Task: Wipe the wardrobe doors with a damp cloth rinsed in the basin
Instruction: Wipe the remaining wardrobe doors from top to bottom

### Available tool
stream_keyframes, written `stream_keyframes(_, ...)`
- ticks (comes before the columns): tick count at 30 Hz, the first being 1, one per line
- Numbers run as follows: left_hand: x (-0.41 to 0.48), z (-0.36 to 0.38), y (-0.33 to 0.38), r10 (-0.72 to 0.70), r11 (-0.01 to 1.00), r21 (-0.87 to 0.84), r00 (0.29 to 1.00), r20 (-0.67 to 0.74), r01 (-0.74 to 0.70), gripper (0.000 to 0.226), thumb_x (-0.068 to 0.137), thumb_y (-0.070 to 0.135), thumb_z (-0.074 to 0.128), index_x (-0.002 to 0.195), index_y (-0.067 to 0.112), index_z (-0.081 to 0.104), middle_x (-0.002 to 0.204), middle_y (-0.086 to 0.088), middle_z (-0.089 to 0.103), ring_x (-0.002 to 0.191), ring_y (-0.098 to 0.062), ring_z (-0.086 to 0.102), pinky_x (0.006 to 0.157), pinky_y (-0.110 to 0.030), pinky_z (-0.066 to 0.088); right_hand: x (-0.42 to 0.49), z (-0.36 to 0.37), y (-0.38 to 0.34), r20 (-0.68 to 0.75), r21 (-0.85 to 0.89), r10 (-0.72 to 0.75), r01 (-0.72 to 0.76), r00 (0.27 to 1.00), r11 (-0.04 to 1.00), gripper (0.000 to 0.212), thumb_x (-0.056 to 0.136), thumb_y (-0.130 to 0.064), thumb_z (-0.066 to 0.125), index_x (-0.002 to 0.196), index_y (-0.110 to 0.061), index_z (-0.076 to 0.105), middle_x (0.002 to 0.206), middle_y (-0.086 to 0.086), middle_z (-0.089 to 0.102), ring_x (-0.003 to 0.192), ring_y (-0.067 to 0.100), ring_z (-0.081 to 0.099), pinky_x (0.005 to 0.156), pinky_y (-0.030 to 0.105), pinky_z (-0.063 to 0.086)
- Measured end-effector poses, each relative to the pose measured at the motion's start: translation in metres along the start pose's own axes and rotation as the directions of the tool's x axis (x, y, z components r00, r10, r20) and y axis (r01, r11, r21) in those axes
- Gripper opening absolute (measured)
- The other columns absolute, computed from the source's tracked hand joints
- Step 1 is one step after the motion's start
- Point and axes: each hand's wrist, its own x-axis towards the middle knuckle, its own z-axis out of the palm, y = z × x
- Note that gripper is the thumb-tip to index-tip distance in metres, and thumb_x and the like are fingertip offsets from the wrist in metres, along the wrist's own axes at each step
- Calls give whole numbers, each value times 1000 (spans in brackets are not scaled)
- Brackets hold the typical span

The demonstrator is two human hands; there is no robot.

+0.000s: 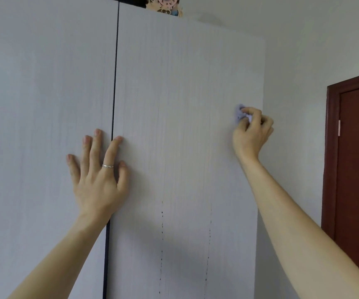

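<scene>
Two pale grey wood-grain wardrobe doors fill the view, the left door and the right door, split by a dark vertical gap. My right hand is closed on a small bunched lilac cloth and presses it against the right door near its right edge. My left hand, wearing a ring, lies flat with fingers spread across the gap between the doors. Two thin trails of dark droplets run down the lower part of the right door. The basin is out of sight.
A white wall stands right of the wardrobe, with a dark red wooden door at the far right. A patterned object sits on top of the wardrobe.
</scene>
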Motion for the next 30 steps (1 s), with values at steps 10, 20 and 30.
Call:
stream_keyframes(10, 0, 3, -6, 17, 1000, -14, 998, -57, -18, 63, 97, 28, 41, 157, 41, 26, 168, 3, 16, 155, -21, 9, 123, -54, 1, -240, -19, 23, 348, 83, -561, 571, 751, 817, 25, 92, -18, 49, 110, -23, 65, 107, 7, 53, 86, 30, 54, 75, 41, 44)
stream_keyframes(20, -31, 8, -17, 31, 999, -38, 999, -42, -32, 54, 105, 33, 25, 159, 35, 17, 168, 4, 16, 156, -19, 8, 124, -44, -1, -106, 6, -12, 130, 15, -293, 294, 947, 956, 25, 90, -12, 53, 101, -19, 74, 105, 11, 56, 89, 26, 55, 85, 33, 47)
stream_keyframes(30, -124, 16, -62, 99, 990, 97, 995, 2, -99, 62, 99, 24, 32, 160, 17, 20, 165, 1, 20, 155, -11, 4, 125, -42, 2, -235, -14, 25, 314, 115, -619, 619, 719, 777, 27, 89, -12, 54, 107, -24, 70, 110, 12, 52, 87, 32, 53, 80, 41, 40)
